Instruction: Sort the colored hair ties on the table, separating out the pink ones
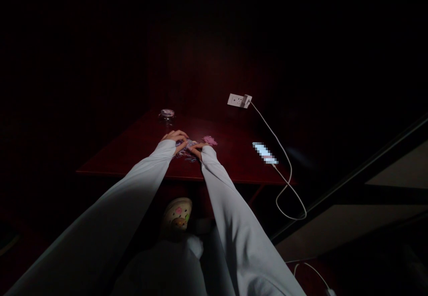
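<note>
– Purple pieces [187, 148]: where do they lie?
– On the worktop [133, 153], close to its front edge, between the person's left hand [175, 137] and right hand [198, 148]; both touch them.
– Each grip?
– Fingers bent over the pieces; too dim to tell whether either is closed on them.
– Farther back?
– A pink piece [210, 141] just beside the right hand, a phone [265, 153] toward the right edge, a small round jar [167, 114] at the far edge.

Dim home room: dark red wooden desk [133, 153], wall socket [236, 100] w/ charger cable [282, 153], phone [265, 153].
</note>
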The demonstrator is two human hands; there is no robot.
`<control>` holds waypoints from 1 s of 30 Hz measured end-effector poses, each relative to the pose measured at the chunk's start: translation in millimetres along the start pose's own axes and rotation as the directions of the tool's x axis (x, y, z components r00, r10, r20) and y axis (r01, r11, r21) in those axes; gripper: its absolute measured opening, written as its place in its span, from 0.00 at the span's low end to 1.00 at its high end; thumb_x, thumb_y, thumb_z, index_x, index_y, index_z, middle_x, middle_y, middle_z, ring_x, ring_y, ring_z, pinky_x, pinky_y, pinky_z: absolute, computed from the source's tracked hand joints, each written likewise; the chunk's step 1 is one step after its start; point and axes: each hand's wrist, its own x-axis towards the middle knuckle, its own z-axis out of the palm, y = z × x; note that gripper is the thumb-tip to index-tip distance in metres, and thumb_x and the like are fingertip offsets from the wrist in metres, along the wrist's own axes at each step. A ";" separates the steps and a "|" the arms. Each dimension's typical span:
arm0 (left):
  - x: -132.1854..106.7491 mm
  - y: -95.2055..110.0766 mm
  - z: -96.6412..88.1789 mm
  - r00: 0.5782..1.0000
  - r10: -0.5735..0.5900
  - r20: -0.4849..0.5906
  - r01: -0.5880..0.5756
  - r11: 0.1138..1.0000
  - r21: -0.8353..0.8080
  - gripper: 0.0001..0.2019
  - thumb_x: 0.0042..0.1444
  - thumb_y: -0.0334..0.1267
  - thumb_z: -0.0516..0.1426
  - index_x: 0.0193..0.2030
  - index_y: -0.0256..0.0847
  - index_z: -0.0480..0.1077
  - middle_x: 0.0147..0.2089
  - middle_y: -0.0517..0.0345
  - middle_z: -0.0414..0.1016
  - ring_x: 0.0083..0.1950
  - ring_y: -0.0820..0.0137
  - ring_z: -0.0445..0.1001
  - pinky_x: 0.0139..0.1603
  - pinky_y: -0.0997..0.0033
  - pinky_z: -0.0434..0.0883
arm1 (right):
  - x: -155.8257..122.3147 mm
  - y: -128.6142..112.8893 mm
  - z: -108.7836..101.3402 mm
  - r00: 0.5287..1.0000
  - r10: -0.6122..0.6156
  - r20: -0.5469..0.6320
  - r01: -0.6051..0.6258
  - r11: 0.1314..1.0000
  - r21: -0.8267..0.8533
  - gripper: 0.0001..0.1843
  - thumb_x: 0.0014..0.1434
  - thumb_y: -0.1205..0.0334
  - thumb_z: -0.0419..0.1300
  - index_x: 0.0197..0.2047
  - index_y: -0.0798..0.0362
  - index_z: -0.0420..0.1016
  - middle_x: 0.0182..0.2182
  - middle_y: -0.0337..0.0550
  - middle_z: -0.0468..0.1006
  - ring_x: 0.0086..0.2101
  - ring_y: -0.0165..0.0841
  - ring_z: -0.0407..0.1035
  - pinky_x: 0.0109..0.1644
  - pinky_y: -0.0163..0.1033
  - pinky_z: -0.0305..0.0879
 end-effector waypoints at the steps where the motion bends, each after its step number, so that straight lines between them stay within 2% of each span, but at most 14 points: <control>1: 0.0 0.2 0.2 1.000 -0.002 -0.002 0.002 1.000 0.002 0.09 0.66 0.44 0.60 0.40 0.49 0.82 0.57 0.57 0.85 0.55 0.57 0.77 0.56 0.55 0.72 | 1.1 0.2 0.0 1.000 0.011 0.006 -0.011 1.000 0.015 0.10 0.64 0.52 0.74 0.43 0.48 0.93 0.41 0.46 0.88 0.45 0.40 0.79 0.57 0.43 0.74; 3: -0.1 -0.4 1.1 1.000 -0.006 0.004 0.006 1.000 0.003 0.09 0.66 0.44 0.60 0.40 0.49 0.82 0.57 0.56 0.85 0.55 0.57 0.78 0.56 0.55 0.72 | 2.4 -1.1 -1.1 0.999 0.040 0.026 -0.041 0.998 0.047 0.09 0.64 0.54 0.73 0.43 0.48 0.94 0.41 0.46 0.88 0.46 0.40 0.80 0.58 0.43 0.74; 12: 0.4 -10.6 7.1 1.000 0.019 0.011 -0.019 0.999 -0.032 0.11 0.68 0.48 0.59 0.42 0.49 0.82 0.57 0.56 0.84 0.56 0.58 0.79 0.58 0.57 0.73 | 0.1 -3.1 -2.1 1.000 0.024 0.007 -0.025 0.994 0.109 0.07 0.63 0.59 0.73 0.41 0.51 0.92 0.42 0.46 0.87 0.46 0.40 0.80 0.60 0.44 0.75; 19: -0.3 -0.4 2.8 0.999 0.001 0.033 0.000 0.999 -0.034 0.12 0.67 0.47 0.58 0.40 0.48 0.80 0.55 0.55 0.84 0.57 0.58 0.80 0.60 0.55 0.74 | 1.6 -4.1 -0.1 0.998 0.055 -0.010 -0.053 0.993 0.107 0.03 0.61 0.61 0.75 0.38 0.49 0.92 0.41 0.44 0.87 0.45 0.39 0.80 0.59 0.44 0.76; 30: 0.3 3.3 -1.7 1.000 -0.012 0.028 0.012 1.000 -0.011 0.09 0.66 0.45 0.59 0.39 0.48 0.81 0.55 0.56 0.85 0.56 0.58 0.79 0.55 0.56 0.72 | -0.9 -13.5 -6.6 1.000 0.008 0.029 -0.009 0.999 0.042 0.06 0.64 0.61 0.71 0.38 0.51 0.91 0.37 0.43 0.84 0.41 0.35 0.76 0.54 0.40 0.74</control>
